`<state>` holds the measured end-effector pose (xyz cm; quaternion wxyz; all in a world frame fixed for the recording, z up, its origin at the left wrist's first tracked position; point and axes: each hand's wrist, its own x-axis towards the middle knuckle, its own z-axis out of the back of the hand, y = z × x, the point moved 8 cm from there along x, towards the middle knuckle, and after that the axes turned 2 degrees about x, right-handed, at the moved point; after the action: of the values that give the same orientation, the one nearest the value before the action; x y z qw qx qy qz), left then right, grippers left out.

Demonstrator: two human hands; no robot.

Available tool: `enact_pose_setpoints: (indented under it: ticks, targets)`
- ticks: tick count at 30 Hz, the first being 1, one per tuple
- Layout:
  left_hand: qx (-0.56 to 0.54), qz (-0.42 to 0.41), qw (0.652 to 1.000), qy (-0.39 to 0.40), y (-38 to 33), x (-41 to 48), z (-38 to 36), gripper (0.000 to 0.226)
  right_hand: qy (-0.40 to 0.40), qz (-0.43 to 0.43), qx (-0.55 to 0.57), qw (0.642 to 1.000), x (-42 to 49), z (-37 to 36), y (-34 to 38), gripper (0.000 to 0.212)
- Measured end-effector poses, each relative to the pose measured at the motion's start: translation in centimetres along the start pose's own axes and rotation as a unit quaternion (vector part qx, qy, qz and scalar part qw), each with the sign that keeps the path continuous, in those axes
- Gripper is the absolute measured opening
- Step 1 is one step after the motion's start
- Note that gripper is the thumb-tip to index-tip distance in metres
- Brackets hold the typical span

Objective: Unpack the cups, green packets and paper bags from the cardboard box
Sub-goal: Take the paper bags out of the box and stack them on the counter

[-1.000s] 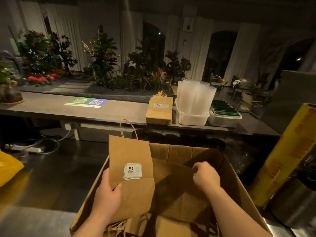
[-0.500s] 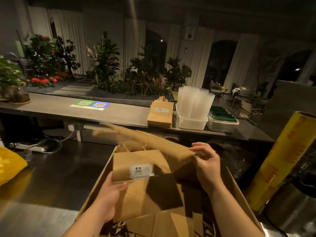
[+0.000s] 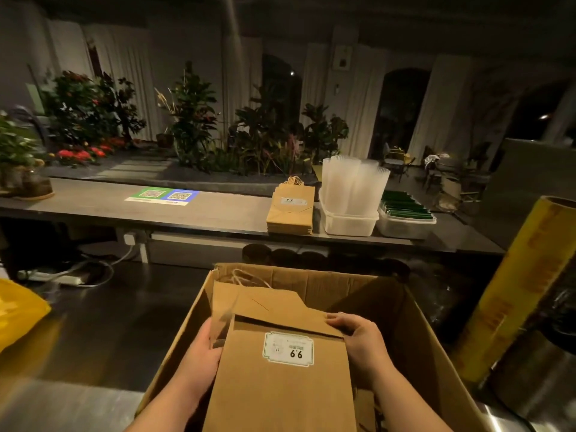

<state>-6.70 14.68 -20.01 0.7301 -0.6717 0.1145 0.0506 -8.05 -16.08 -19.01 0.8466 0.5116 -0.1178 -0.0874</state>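
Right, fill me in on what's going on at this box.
A person is unpacking. The left grip holds the left edge of a bundle of paper bags and the right grip its top right corner, just above the open cardboard box. On the counter behind sit a stack of bags, a tub of clear cups and a tub of green packets.

Paper bags [image 3: 280,385] cut off at bottom edge; box [image 3: 343,285] floor hidden; label [image 3: 288,349] fine print illegible.
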Motion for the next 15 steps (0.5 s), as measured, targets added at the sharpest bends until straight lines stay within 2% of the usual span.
enact_pose_setpoints:
  ticks: [3, 6, 8, 11, 15]
  targets:
    - [-0.095, -0.007, 0.995, -0.019, 0.4, 0.6, 0.3, 0.035, -0.022, 0.005, -0.006, 1.0, 0.5, 1.3, 0.2, 0.034]
    - [-0.095, -0.03, 0.994, -0.039, -0.2, 0.4, 0.4, 0.044, -0.085, 0.047, 0.021, 0.995, 0.8, 2.9, 1.1, 0.042]
    - [-0.113, -0.035, 0.991, -0.055, -0.2, 0.6, 0.7, 0.046, -0.112, 0.072, 0.034, 0.991, 0.5, 3.5, 1.8, 0.04]
    - [-0.111, -0.047, 0.989, -0.088, 0.0, 1.0, 1.5, 0.045, -0.131, 0.071, 0.083, 0.985, -0.2, 4.4, 3.2, 0.033]
    - [-0.088, -0.074, 0.99, -0.086, -0.5, 0.7, 1.2, 0.041, -0.113, 0.077, 0.095, 0.986, -2.2, 2.3, 6.6, 0.037]
